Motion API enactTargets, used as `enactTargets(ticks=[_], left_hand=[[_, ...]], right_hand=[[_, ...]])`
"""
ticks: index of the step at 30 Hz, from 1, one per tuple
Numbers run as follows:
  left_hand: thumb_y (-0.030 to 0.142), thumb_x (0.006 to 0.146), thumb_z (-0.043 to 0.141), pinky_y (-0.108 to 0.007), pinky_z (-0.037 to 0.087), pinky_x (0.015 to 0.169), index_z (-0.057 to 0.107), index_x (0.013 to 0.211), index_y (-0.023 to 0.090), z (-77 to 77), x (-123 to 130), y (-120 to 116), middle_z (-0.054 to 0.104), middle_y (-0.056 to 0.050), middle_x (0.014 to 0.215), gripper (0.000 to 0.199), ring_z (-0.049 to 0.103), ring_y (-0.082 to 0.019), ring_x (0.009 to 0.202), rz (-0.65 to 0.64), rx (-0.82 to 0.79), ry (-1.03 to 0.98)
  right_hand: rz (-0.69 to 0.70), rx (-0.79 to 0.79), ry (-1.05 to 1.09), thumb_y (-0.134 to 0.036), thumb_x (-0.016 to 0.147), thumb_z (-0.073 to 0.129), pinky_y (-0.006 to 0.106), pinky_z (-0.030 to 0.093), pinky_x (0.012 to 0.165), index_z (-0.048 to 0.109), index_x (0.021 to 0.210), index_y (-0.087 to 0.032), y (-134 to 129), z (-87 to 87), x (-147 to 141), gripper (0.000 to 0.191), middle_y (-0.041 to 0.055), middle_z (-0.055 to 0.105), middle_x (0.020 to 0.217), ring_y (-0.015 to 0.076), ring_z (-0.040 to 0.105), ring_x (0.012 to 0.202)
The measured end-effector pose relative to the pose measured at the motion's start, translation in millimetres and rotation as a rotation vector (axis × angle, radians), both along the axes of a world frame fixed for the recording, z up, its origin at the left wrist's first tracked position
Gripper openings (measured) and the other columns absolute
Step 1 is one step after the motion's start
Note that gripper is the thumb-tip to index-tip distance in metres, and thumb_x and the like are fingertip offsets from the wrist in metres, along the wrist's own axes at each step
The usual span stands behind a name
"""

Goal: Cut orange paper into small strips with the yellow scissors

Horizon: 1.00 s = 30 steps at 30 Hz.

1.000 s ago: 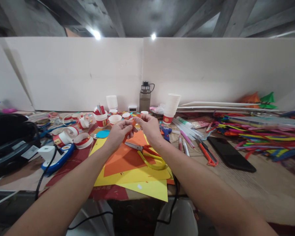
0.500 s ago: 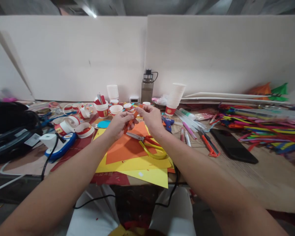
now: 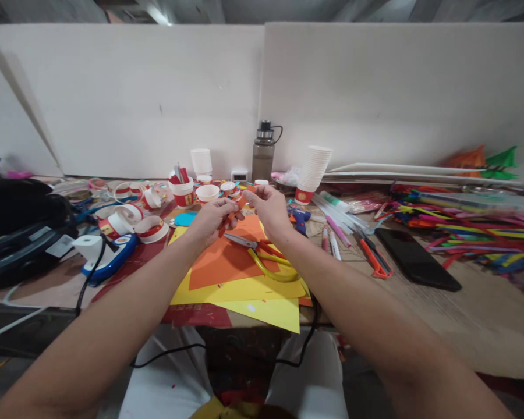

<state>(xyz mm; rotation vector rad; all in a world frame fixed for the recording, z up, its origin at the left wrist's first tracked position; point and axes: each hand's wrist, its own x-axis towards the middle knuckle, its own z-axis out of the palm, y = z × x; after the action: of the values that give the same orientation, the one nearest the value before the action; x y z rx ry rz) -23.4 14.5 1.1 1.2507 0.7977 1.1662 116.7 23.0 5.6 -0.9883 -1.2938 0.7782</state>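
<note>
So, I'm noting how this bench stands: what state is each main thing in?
Orange piece, held between both hands
Left hand, pinching it
Right hand, pinching it
Coloured sheets, lying flat, overlapping
Scissors, resting on those sheets
Bottle, upright, cap on
Phone, flat, screen dark
Tall cup stack, nested, standing
Glue gun, lying down

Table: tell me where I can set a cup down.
Widest bare patch: the tabletop between the phone, the right forearm and the near edge. A smaller one lies between the markers and the box cutter. Crowded: around the left hand and right hand, with paper and scissors; farther left, with cut cups.
</note>
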Motion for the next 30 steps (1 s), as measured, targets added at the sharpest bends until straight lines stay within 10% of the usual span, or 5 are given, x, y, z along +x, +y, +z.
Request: enactTargets(ticks=[6,18,23,30], left_hand=[[0.019,0.067,0.063,-0.019,0.031,0.037,0.055,0.064,0.013,-6.5,-5,9,0.062,-0.003,0.058,0.01,0.048,-0.006,0.04,0.053,-0.036,-0.012],[0.012,0.073,0.059,-0.02,0.049,0.048,0.063,0.074,0.01,-0.4,-17,17,0.068,-0.006,0.067,0.005,0.063,-0.012,0.056,0.114,-0.356,-0.162],[0.012,0.07,0.06,-0.022,0.048,0.05,0.062,0.073,0.011,0.3,-18,17,0.068,-0.006,0.067,0.003,0.064,-0.013,0.057,0.18,-0.334,-0.161],[0.014,0.067,0.063,-0.02,0.039,0.043,0.062,0.07,0.012,2.5,-19,20,0.067,-0.005,0.063,0.004,0.061,-0.011,0.052,0.272,-0.301,-0.157]], right_hand=[[-0.061,-0.062,-0.01,-0.041,0.065,0.068,0.022,0.034,0.052,0.055,0.073,-0.017,12,-5.6,8,0.028,-0.0046,0.052,0.062,0.0078,0.043,0.054],[-0.208,-0.232,-0.671,-0.036,0.071,0.068,0.024,0.035,0.06,0.059,0.097,-0.017,23,-20.9,17,0.034,0.0023,0.062,0.077,0.0135,0.053,0.066],[-0.028,-0.144,-0.875,-0.035,0.079,0.061,0.025,0.035,0.059,0.064,0.082,-0.017,-13,-4.8,28,0.018,0.0033,0.064,0.076,0.0139,0.055,0.065],[0.124,-0.127,-1.58,-0.036,0.083,0.057,0.031,0.04,0.07,0.062,0.107,-0.015,-87,2.9,48,0.033,0.0155,0.064,0.097,0.0274,0.06,0.089]])
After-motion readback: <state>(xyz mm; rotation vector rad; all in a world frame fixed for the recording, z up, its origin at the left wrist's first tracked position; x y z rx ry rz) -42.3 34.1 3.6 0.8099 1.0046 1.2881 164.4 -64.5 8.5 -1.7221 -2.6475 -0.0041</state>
